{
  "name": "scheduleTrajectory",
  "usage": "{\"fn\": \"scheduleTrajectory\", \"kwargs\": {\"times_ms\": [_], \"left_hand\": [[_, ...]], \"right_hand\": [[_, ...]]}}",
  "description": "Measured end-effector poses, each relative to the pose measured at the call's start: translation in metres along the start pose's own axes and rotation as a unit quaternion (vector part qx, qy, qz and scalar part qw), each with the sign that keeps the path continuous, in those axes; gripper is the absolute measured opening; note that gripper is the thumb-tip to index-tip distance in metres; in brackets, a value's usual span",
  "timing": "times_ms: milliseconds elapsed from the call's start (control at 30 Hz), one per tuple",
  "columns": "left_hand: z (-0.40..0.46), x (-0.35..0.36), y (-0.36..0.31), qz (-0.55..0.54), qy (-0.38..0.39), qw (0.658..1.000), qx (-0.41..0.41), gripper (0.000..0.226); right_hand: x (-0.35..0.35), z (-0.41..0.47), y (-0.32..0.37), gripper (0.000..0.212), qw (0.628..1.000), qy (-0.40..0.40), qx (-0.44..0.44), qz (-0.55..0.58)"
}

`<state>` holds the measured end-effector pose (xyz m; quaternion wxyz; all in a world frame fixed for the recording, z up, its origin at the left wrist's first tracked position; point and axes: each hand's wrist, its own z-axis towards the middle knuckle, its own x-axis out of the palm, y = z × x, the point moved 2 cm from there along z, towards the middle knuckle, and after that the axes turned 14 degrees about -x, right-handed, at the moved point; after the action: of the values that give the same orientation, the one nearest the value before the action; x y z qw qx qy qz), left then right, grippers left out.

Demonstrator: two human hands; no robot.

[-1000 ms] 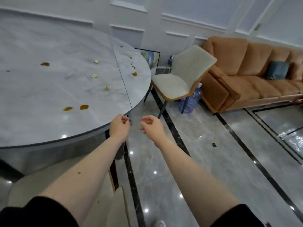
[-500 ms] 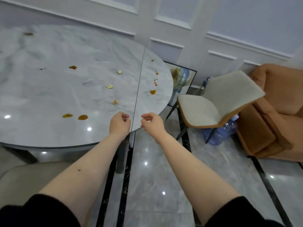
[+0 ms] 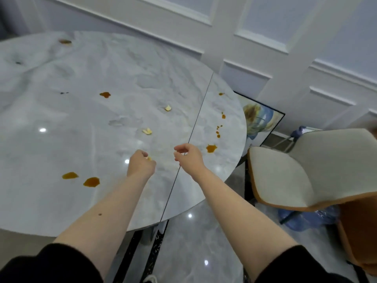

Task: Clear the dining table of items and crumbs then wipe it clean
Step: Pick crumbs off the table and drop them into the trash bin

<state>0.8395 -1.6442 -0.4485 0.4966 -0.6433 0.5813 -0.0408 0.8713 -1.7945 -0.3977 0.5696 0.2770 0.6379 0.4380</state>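
Note:
The round grey marble table [image 3: 67, 139] carries several orange-brown sauce spots, such as two near the front [image 3: 91, 182] and one on the right leaf [image 3: 211, 148]. Pale yellow crumbs lie at the middle [image 3: 147, 131] and further back [image 3: 167, 108]. My left hand [image 3: 140, 165] hovers low over the table with curled fingers, its fingertips right at a third small crumb [image 3: 149, 158]; I cannot tell if it pinches the crumb. My right hand [image 3: 188, 158] hangs over the table's seam with loosely curled fingers and holds nothing.
A beige chair [image 3: 285, 174] stands close to the table's right edge, with a blue water bottle [image 3: 314, 219] under it and an orange sofa [image 3: 359, 231] behind. A framed picture [image 3: 261, 119] leans on the panelled wall. Glossy floor tiles lie below.
My view swung left and down from the sofa onto the table. Both hands moved forward from the table's edge to over its top, the left one reaching the nearest crumb.

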Motion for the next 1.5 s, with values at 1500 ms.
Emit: {"fn": "scheduleTrajectory", "kwargs": {"times_ms": [1500], "left_hand": [[0.189,0.087,-0.134,-0.113,-0.154,0.979,-0.078,0.014]], "right_hand": [[0.046,0.337,-0.082,0.012,0.938,0.160,-0.245,-0.183]]}}
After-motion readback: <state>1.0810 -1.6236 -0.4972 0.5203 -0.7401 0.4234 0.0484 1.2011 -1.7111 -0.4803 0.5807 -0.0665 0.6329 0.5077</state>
